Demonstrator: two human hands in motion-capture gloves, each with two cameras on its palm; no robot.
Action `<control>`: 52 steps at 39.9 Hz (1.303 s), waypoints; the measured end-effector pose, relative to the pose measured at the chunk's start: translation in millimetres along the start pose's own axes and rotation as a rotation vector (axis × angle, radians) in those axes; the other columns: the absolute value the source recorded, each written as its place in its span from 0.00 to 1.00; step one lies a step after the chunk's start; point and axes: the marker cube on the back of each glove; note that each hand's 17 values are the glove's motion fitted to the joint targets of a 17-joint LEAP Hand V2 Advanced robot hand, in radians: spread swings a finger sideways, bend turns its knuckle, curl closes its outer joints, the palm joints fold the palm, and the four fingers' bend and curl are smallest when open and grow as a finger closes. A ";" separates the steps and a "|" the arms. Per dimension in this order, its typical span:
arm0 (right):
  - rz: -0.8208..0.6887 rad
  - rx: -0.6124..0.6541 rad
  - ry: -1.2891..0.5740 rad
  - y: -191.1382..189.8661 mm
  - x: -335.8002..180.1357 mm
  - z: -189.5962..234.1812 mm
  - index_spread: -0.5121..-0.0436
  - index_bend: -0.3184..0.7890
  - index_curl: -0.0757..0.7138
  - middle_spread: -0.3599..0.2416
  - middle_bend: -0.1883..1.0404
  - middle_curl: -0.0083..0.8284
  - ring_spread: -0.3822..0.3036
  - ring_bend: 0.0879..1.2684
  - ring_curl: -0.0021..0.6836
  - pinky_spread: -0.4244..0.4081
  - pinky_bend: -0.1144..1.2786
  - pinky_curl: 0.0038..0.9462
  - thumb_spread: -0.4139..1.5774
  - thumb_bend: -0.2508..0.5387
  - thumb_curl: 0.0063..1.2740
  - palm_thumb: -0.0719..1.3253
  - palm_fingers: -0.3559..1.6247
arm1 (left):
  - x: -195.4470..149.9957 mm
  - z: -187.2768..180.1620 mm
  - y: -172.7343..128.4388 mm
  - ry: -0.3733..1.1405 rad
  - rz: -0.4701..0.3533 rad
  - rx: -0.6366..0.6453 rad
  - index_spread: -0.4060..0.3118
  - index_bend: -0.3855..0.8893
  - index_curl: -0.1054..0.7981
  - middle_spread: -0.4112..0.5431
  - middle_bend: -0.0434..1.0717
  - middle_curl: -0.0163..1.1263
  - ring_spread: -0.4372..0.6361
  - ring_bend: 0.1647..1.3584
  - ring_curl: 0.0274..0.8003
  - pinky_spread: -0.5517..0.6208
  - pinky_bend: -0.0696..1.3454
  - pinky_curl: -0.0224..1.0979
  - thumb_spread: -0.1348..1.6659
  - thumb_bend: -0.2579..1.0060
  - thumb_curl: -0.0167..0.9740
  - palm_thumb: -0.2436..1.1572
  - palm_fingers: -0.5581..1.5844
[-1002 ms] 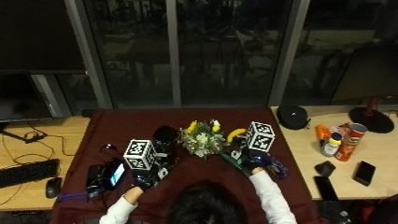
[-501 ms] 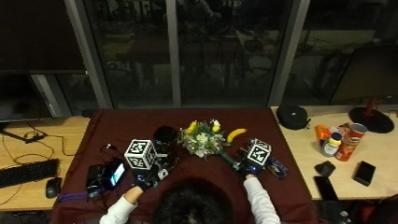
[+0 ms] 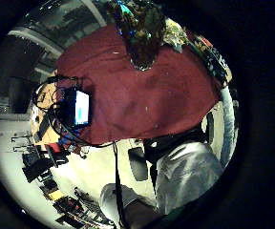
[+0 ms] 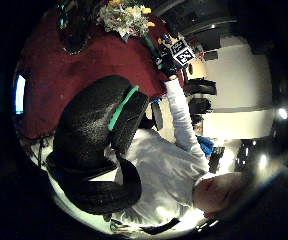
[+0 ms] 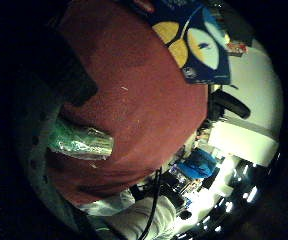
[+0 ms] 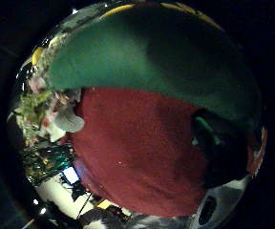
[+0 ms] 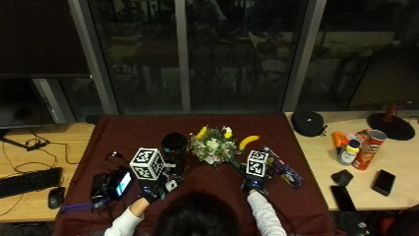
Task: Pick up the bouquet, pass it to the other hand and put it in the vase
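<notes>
– On the dark red cloth (image 7: pixel 131 132), dead ahead at 12 o'clock: bouquet (image 7: pixel 213 146), flower heads just beside the dark vase (image 7: pixel 174 143) at their 9 o'clock. Lifted yet?
– Cannot tell. Looks low, with stems trailing toward 5 o'clock into the right hand (image 7: pixel 254 181).
– Handles how?
– Probably light and top-heavy. Soft blooms, easily crushed. Slick-looking green wrap round the stems. Best taken low on the wrapped stems, never at the heads.
– Right hand's hold?
– Curls round the wrapped stem end, palm down, wrist low over the cloth, forearm reaching toward 12 o'clock.
– And the left hand (image 7: pixel 153 189)?
– Hovers at 7 o'clock of the vase. Holds nothing, with fingers and thumb loosely curled. Seems well placed to receive the stems at the handover.
– Anything to watch?
– Risk of tipping the vase with a nudge from the heads, so close beside it.
</notes>
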 end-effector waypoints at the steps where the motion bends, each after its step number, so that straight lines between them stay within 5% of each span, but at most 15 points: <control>1: 0.002 0.002 0.008 0.3 -1.1 -0.7 0.75 0.47 0.33 0.50 0.42 0.54 0.35 0.45 0.55 0.37 0.56 0.36 0.77 0.35 0.29 0.61 0.66 | 0.0 -0.6 0.9 0.001 0.001 -0.002 0.70 0.40 0.33 0.76 0.26 0.31 0.78 0.46 0.31 0.80 0.39 0.31 0.70 0.19 0.28 0.28 0.28; 6: 0.038 -0.009 -0.021 4.5 2.3 -3.6 0.69 0.46 0.41 0.42 0.43 0.57 0.31 0.44 0.59 0.27 0.53 0.38 0.79 0.43 0.30 0.70 0.75 | -2.0 -2.6 8.5 0.029 0.007 -0.044 0.71 0.40 0.33 0.76 0.26 0.31 0.78 0.46 0.31 0.80 0.39 0.31 0.70 0.19 0.28 0.28 0.28; 7: 0.038 0.019 -0.053 3.5 2.5 -5.2 0.69 0.47 0.43 0.43 0.40 0.56 0.31 0.41 0.58 0.29 0.51 0.38 0.78 0.37 0.29 0.67 0.71 | -1.8 -3.5 10.7 0.037 0.013 -0.053 0.71 0.40 0.33 0.76 0.26 0.31 0.78 0.46 0.31 0.80 0.39 0.31 0.70 0.19 0.28 0.28 0.28; 8: 0.039 0.059 -0.089 1.5 2.8 -7.2 0.67 0.44 0.43 0.40 0.43 0.58 0.29 0.45 0.61 0.25 0.53 0.40 0.80 0.44 0.30 0.73 0.78 | -1.3 -4.8 13.1 0.046 0.021 -0.060 0.71 0.40 0.33 0.76 0.26 0.31 0.78 0.46 0.31 0.80 0.39 0.31 0.70 0.19 0.28 0.28 0.28; 12: 0.053 0.194 -0.226 -4.3 4.7 -14.9 0.63 0.41 0.44 0.34 0.47 0.61 0.26 0.55 0.67 0.21 0.58 0.43 0.80 0.43 0.29 0.74 0.89 | -0.6 -9.9 19.7 0.060 0.041 -0.069 0.71 0.40 0.34 0.76 0.26 0.31 0.78 0.46 0.31 0.80 0.40 0.32 0.71 0.19 0.28 0.28 0.28; 18: -0.031 0.296 -0.521 -5.8 -2.3 -34.0 0.61 0.54 0.53 0.31 0.64 0.69 0.26 0.63 0.74 0.23 0.60 0.47 0.76 0.29 0.27 0.65 0.95 | 4.2 -16.5 18.3 0.068 0.052 -0.069 0.72 0.40 0.34 0.76 0.25 0.31 0.78 0.46 0.31 0.80 0.40 0.32 0.71 0.19 0.28 0.28 0.28; 24: -0.073 0.346 -0.761 -11.9 -7.9 -45.2 0.61 0.68 0.62 0.31 0.73 0.74 0.27 0.68 0.80 0.24 0.60 0.50 0.72 0.28 0.26 0.63 0.94 | 13.9 -18.7 4.2 0.141 0.091 -0.077 0.72 0.40 0.34 0.76 0.25 0.32 0.78 0.45 0.31 0.79 0.40 0.32 0.71 0.19 0.28 0.28 0.29; 33: -0.278 0.248 -1.219 -2.2 -43.1 -86.4 0.63 0.78 0.72 0.34 0.81 0.78 0.28 0.76 0.85 0.26 0.63 0.54 0.69 0.32 0.33 0.73 0.91 | 56.0 -35.7 -51.4 0.530 0.216 -0.044 0.75 0.40 0.35 0.77 0.21 0.31 0.78 0.46 0.31 0.78 0.41 0.33 0.71 0.19 0.29 0.29 0.28; 45: -0.517 0.172 -1.518 37.2 -94.3 -128.6 0.64 0.79 0.78 0.36 0.86 0.79 0.29 0.82 0.89 0.27 0.67 0.59 0.62 0.29 0.40 0.75 0.88 | 124.7 -64.5 -135.0 0.914 0.163 0.292 0.81 0.37 0.29 0.83 0.21 0.30 0.79 0.50 0.33 0.78 0.45 0.34 0.67 0.20 0.33 0.41 0.24; 52: -0.595 0.199 -1.578 59.2 -117.3 -136.5 0.64 0.80 0.80 0.37 0.87 0.79 0.30 0.84 0.90 0.29 0.67 0.61 0.59 0.30 0.44 0.77 0.87 | 167.5 -51.8 -157.0 1.018 0.207 0.291 0.78 0.33 0.24 0.72 0.25 0.32 0.63 0.54 0.35 0.60 0.53 0.36 0.65 0.19 0.35 0.45 0.33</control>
